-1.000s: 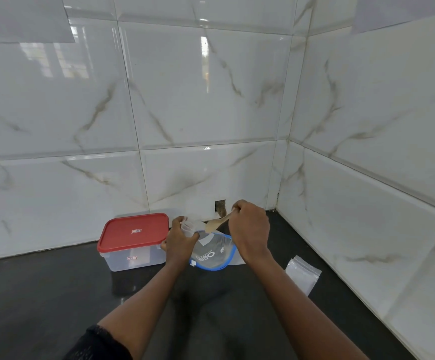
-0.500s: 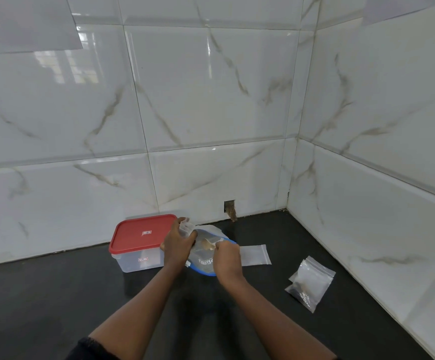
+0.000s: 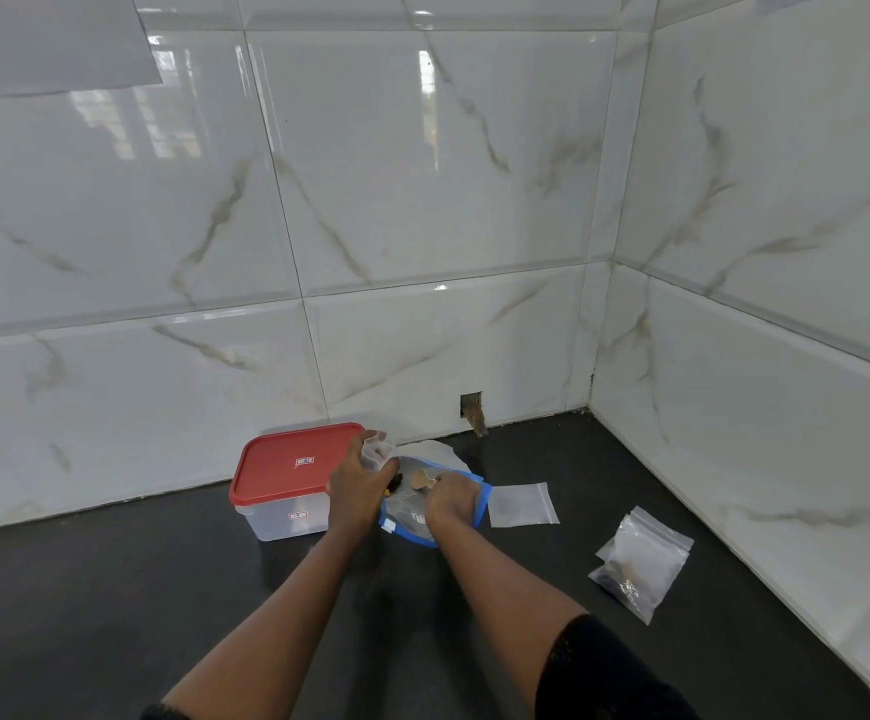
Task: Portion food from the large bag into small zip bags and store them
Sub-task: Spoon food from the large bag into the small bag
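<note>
Head: large bag [image 3: 409,519] beneath both hands [image 3: 357,485]

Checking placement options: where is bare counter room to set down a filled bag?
Bare counter lies left of the red-lidded container, and in the back corner beyond the empty zip bag. Crowded: around the large bag, where left hand and right hand meet.

glossy white wall tiles [image 3: 422,200]: grey-brown marble veins. matte black countertop [image 3: 111,615]: plain. clear rectangular plastic box [image 3: 287,517]: red lid, red-white label. large clear plastic zip bag [image 3: 479,504]: blue border. small clear plastic zip bags [image 3: 524,505]: slightly frosted. tan wooden spoon [image 3: 420,479]: plain.
</note>
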{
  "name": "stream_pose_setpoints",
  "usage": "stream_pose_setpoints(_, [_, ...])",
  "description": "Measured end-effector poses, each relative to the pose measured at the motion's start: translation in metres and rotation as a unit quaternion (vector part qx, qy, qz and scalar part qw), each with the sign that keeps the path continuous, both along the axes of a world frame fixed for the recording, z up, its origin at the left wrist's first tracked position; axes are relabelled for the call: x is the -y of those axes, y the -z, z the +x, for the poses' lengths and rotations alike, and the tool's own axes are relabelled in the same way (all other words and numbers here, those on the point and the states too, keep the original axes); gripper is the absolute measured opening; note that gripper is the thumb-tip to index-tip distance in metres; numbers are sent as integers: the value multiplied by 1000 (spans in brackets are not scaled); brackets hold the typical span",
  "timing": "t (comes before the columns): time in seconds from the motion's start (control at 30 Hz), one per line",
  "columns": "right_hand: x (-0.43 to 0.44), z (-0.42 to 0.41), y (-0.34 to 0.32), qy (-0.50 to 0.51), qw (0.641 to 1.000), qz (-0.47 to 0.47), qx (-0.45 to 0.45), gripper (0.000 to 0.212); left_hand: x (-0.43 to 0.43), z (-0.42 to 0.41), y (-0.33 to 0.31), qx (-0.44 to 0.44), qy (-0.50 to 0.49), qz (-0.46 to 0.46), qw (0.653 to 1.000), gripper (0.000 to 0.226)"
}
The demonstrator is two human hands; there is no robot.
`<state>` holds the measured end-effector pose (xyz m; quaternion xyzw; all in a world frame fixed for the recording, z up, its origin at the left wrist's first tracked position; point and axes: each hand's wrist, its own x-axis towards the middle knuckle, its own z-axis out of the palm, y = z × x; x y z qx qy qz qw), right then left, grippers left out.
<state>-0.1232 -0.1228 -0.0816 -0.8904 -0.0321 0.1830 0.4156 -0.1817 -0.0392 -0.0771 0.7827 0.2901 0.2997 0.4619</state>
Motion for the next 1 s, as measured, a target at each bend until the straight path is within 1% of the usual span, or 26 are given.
stream_pose_setpoints(0.13, [-7, 1, 1, 44, 992, 85, -84, 34, -3, -1, -3, 10, -4, -3, 1000, 36])
stream_pose_setpoints(0.2, [-9, 2, 1, 55, 985, 122, -107, 36, -6, -2, -5, 13, -6, -1, 1000, 37])
stream_pose_setpoints(0.27, [-14, 1, 1, 101, 970, 179, -134, 38, -9, -3, -5, 11, -8, 5, 1000, 37])
stream_pose_setpoints(0.33, [-18, -1, -2, 130, 954, 211, -168, 38, -12, -4, -4, 6, -16, 10, 1000, 35])
stream_pose_setpoints(0.43, [-25, -3, -4, 122, 954, 215, -167, 38, -14, -5, -1, -2, -24, 20, 1000, 33])
stream_pose_setpoints(0.5, [-25, -5, -4, 137, 944, 236, -186, 39, -13, -5, 0, -1, -21, 20, 1000, 34])
stream_pose_setpoints(0.57, [-25, -5, -4, 126, 947, 229, -187, 38, -12, -5, 0, -1, -22, 21, 1000, 34])
stream_pose_setpoints(0.7, [-26, -7, -6, 122, 936, 236, -231, 38, -11, -4, -1, -6, -20, 29, 999, 38])
stream_pose_setpoints(0.83, [-29, -9, -2, 156, 916, 277, -244, 37, -10, -8, -3, -10, -20, 22, 999, 38])
stream_pose_setpoints(1.0, [-24, -6, -1, 209, 898, 322, -215, 37, -6, -8, -5, -4, -21, 24, 999, 39])
